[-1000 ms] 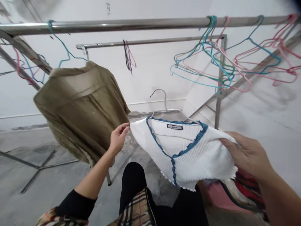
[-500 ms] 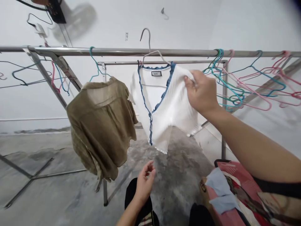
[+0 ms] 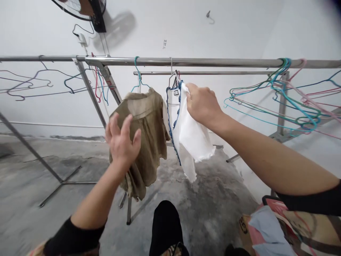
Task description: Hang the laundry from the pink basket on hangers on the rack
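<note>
Since the right hand [image 3: 205, 106] has the white top [image 3: 195, 137] pinched by one shoulder, a hard tug there could drag it off its grey hanger [image 3: 172, 70] or stretch the knit, imo. That hook looks to be over the rail [image 3: 226, 62], right beside the olive shirt [image 3: 149, 142], so a sideways swing could tangle the two. Left hand [image 3: 121, 145] is open, fingers spread in front of the olive one, can't tell if touching, and could snag it. Versus half a second ago: hook was above the rail, top faced us more squarely, left hand was down low near the knee
</note>
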`<action>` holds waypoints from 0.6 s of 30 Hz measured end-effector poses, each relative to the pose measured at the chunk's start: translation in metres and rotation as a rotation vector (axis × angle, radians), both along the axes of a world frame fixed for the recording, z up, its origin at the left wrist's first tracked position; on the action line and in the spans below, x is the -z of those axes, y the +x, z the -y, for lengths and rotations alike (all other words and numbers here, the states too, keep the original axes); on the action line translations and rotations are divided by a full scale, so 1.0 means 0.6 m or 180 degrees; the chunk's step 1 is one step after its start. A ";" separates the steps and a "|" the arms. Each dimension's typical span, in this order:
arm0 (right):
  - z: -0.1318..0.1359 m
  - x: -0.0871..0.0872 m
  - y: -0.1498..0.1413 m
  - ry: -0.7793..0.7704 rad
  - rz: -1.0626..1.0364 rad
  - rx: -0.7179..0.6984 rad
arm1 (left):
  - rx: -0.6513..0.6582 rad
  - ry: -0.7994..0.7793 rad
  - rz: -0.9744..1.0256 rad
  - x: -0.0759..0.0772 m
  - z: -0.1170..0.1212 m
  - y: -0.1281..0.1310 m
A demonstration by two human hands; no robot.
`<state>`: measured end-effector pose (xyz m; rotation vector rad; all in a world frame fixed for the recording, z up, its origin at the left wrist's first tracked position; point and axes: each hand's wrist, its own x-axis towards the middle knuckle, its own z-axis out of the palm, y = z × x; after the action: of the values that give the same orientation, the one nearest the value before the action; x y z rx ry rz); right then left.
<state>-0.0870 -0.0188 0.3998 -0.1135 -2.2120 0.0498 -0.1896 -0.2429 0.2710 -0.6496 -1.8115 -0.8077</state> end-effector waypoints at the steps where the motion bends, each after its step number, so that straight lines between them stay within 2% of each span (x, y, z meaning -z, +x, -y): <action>1: 0.010 -0.001 0.000 -0.0006 0.0087 0.0054 | -0.0222 0.0003 0.0048 -0.031 0.002 -0.025; 3: 0.028 -0.005 -0.002 0.0028 0.0277 0.0112 | -0.0318 -0.0149 0.0250 -0.076 0.001 -0.069; 6: 0.048 -0.007 -0.005 0.0139 0.0545 0.0149 | -0.0424 -0.0514 0.0805 -0.114 0.000 -0.109; 10: 0.061 -0.006 -0.013 0.0392 0.0667 0.0294 | -0.0793 -0.0776 0.1022 -0.149 0.030 -0.105; 14: 0.074 -0.005 -0.021 0.0521 0.0639 0.0316 | -0.1177 -0.0777 0.1035 -0.171 0.069 -0.085; 18: 0.096 0.000 -0.033 0.0536 0.0710 0.0209 | -0.1008 -0.0962 0.0993 -0.168 0.063 -0.082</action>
<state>-0.1067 -0.0766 0.3999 -0.1020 -2.4222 -0.1941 -0.2388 -0.2808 0.3717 -0.4224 -2.2777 -0.4420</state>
